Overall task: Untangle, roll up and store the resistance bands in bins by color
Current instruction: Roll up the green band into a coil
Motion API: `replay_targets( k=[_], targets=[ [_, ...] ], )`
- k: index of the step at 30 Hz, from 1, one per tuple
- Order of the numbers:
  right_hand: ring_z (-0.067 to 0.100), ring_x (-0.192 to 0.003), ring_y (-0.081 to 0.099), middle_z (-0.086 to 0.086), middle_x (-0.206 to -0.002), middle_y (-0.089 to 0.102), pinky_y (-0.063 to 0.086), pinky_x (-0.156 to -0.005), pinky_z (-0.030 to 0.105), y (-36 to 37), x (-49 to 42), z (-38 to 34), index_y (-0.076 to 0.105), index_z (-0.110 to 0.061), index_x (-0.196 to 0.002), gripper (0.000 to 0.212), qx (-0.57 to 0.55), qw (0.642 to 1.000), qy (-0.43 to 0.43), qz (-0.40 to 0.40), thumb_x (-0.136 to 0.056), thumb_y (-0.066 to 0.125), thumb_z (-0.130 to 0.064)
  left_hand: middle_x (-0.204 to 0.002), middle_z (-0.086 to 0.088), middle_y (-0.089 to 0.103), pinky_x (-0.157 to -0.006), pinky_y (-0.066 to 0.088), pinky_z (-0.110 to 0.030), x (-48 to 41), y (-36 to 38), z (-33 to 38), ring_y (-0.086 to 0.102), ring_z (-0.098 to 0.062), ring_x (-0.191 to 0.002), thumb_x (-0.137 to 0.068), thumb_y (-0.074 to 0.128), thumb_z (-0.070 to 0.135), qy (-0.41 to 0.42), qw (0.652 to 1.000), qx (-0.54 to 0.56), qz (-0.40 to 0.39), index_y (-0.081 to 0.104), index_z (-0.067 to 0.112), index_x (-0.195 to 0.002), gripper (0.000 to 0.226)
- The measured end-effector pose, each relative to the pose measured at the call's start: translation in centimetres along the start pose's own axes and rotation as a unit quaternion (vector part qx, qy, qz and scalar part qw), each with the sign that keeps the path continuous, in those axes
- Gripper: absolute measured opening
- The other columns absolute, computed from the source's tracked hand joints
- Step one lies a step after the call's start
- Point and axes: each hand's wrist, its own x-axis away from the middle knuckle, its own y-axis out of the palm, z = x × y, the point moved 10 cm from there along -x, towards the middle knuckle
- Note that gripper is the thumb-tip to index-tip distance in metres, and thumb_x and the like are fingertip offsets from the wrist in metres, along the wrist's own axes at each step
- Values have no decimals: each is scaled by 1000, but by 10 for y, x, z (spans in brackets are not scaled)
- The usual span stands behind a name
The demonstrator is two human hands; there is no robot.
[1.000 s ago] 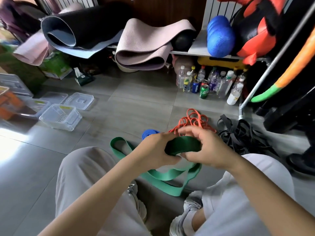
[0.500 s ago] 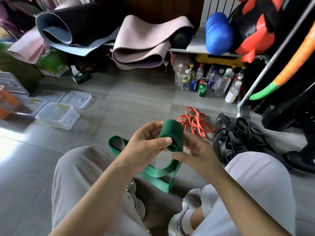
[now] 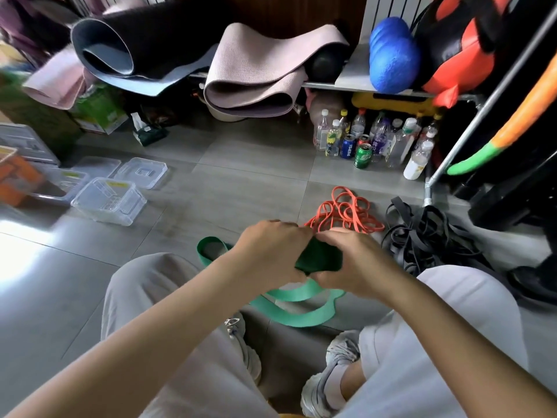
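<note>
Two hands point(image 3: 271, 251), one green band point(image 3: 301, 316), two lids point(image 3: 141, 171), three mats point(image 3: 256, 73)

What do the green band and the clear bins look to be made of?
Green band: probably rubber or latex, matte; it hangs in limp flat loops. Clear bins: rigid transparent plastic, slightly glossy; moulded, see-through walls.
</note>
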Motion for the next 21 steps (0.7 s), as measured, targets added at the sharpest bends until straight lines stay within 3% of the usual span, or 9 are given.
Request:
replay_targets(
  k=[4,7,10,13,17,19,21],
  targets=[
    [5,-87,60,-10,-95,65,47,-79,23,-13,7,19,58,-30,-111,51,-113,992,34,36,-65,78,-20,-77,12,58,-61,37,-20,-1,-13,-5,56,-11,-78,-74,72,39,-5,987,155,30,57,27,-105,36],
    [4,-89,62,-8,-98,66,49,-84,25,-18,14,25,50,-35,-117,60,-199,978,27,60,-64,77,-26,-58,24,54,-54,35,-8,4,-8,-17,51,4,-55,-67,82,29,-32,939,338,58,59,35,-94,36],
    [5,-100,61,-13,-105,65,50,-90,28,-20,17,16,58,-34,-113,49,-193,979,-11,67,-67,75,-33,-67,21,62,-63,49,-21,8,4,-23,55,0,-58,-62,86,24,-44,893,443,69,64,38,-94,41],
    [7,-107,57,-12,-113,58,49,-92,27,-21,19,9,59,-32,-120,54,-156,984,-44,77,-69,72,-43,-75,21,63,-70,54,-35,11,9,-29,58,-13,-67,-60,87,19,-45,861,501,75,63,45,-91,47],
    [5,-105,59,-9,-117,54,50,-91,21,-27,17,14,60,-35,-114,58,-212,973,-29,84,-61,84,-33,-75,20,63,-70,53,-31,14,3,-27,57,-8,-68,-49,80,39,-21,842,533,77,64,55,-88,46],
    [4,-103,61,-11,-109,65,49,-92,25,-21,15,17,58,-34,-113,56,-231,971,-21,63,-63,83,-36,-82,14,68,-75,55,-36,13,2,-28,61,-12,-74,-50,83,32,-18,821,564,87,67,49,-93,49],
    [6,-104,62,-11,-106,69,46,-92,25,-12,14,17,60,-35,-109,53,-266,962,-26,52,-61,80,-46,-94,-1,71,-78,55,-35,12,3,-26,64,-19,-83,-55,83,20,2,767,636,85,68,28,-103,51]
  ],
)
